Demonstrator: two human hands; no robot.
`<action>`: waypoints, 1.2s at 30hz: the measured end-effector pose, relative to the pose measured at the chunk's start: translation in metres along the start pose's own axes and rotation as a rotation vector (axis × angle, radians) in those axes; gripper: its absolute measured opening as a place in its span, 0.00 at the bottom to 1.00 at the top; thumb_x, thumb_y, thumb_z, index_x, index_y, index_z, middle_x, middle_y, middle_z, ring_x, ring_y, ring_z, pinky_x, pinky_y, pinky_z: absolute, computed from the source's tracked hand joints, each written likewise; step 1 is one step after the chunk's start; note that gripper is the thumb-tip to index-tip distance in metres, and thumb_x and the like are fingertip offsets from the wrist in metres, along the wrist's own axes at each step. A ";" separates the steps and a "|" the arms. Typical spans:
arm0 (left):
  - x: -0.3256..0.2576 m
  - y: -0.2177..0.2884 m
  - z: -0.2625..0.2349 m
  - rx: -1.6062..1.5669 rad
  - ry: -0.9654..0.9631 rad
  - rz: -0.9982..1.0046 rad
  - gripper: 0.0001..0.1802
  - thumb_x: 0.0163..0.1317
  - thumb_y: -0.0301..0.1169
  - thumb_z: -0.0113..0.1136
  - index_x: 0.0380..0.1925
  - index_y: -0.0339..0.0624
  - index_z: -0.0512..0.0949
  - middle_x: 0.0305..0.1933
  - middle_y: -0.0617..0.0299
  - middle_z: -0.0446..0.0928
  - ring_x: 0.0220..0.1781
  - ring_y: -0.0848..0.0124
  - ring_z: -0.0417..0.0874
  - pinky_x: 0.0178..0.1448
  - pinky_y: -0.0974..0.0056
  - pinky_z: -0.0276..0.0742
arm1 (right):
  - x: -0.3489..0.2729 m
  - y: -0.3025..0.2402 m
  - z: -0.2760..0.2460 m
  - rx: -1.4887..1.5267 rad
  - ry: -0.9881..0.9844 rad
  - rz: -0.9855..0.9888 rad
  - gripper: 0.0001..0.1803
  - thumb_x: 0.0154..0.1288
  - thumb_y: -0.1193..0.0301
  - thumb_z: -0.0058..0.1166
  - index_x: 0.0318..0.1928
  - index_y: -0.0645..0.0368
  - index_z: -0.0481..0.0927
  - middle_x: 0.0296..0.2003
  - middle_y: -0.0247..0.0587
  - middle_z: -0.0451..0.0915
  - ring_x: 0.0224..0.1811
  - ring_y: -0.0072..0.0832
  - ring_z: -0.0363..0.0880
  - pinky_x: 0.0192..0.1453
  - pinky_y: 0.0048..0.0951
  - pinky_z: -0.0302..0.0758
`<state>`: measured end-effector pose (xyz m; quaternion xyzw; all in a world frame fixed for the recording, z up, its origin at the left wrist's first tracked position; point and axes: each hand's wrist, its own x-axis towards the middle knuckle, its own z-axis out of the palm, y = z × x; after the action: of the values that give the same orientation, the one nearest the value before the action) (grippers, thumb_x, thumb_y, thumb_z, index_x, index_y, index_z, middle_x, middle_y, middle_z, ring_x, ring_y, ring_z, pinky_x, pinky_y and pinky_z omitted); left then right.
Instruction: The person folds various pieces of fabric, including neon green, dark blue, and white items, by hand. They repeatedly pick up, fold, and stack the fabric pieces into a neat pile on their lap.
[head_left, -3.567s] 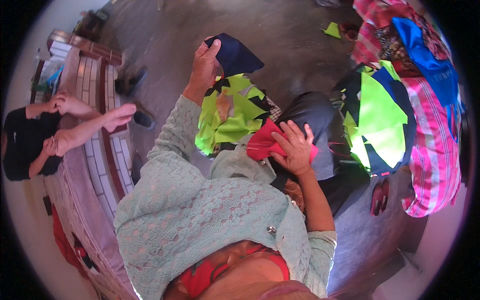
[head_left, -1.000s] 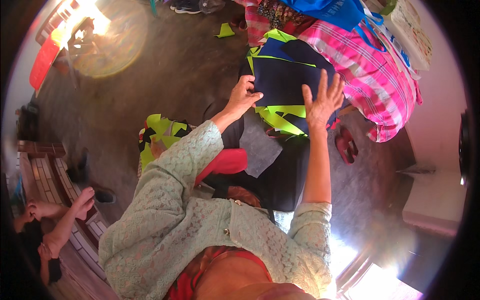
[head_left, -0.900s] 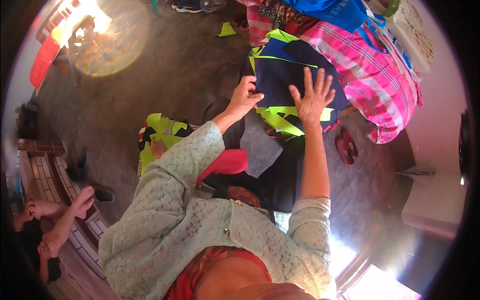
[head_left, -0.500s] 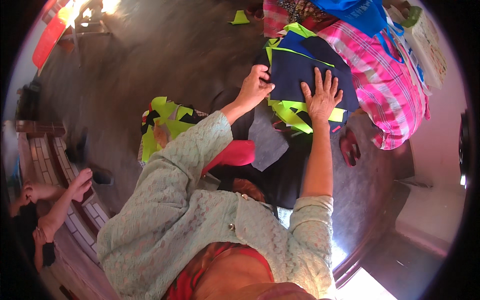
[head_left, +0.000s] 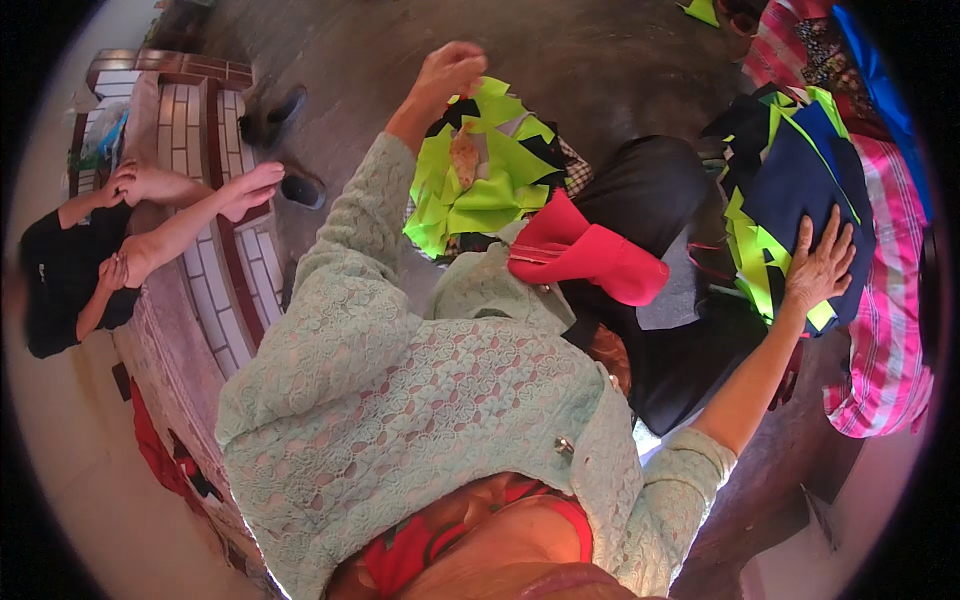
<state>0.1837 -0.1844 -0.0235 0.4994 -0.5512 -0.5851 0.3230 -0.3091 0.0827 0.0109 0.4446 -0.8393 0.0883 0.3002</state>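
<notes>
The right grip [head_left: 822, 262] rests spread on the navy cloth [head_left: 790, 192] topping a pile [head_left: 743, 238]; whether the left grip [head_left: 452, 72], curled near lime scraps [head_left: 488, 205], holds anything is unclear. The cloth seems light, floppy, best pinched by an edge.

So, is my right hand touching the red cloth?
Apart. The head view shows a clear gap: your right hand is over the dark blue cloth, with lime scraps between it and the red cloth.
</notes>
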 end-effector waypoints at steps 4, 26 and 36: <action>-0.028 -0.104 -0.046 0.101 0.140 -0.294 0.14 0.56 0.34 0.58 0.41 0.42 0.74 0.33 0.64 0.76 0.31 0.73 0.77 0.31 0.66 0.76 | 0.002 0.000 0.005 0.024 -0.015 -0.007 0.34 0.60 0.33 0.29 0.66 0.24 0.55 0.68 0.31 0.56 0.70 0.39 0.52 0.66 0.57 0.47; -0.113 -0.263 0.045 1.219 -0.437 -0.016 0.17 0.49 0.26 0.52 0.41 0.55 0.80 0.71 0.53 0.48 0.49 0.57 0.75 0.42 0.53 0.79 | 0.003 0.005 -0.001 0.002 -0.055 -0.016 0.35 0.60 0.33 0.28 0.66 0.26 0.56 0.68 0.31 0.56 0.69 0.38 0.53 0.66 0.55 0.47; -0.108 -0.270 0.048 1.342 -0.572 -0.045 0.13 0.52 0.28 0.49 0.39 0.39 0.75 0.67 0.54 0.56 0.45 0.54 0.75 0.43 0.52 0.77 | 0.005 0.003 0.000 -0.006 -0.067 -0.024 0.34 0.61 0.34 0.28 0.66 0.27 0.56 0.67 0.32 0.56 0.68 0.39 0.54 0.66 0.56 0.48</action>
<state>0.2172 -0.0188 -0.2655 0.4288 -0.8437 -0.2352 -0.2215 -0.3129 0.0811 0.0144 0.4563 -0.8438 0.0672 0.2743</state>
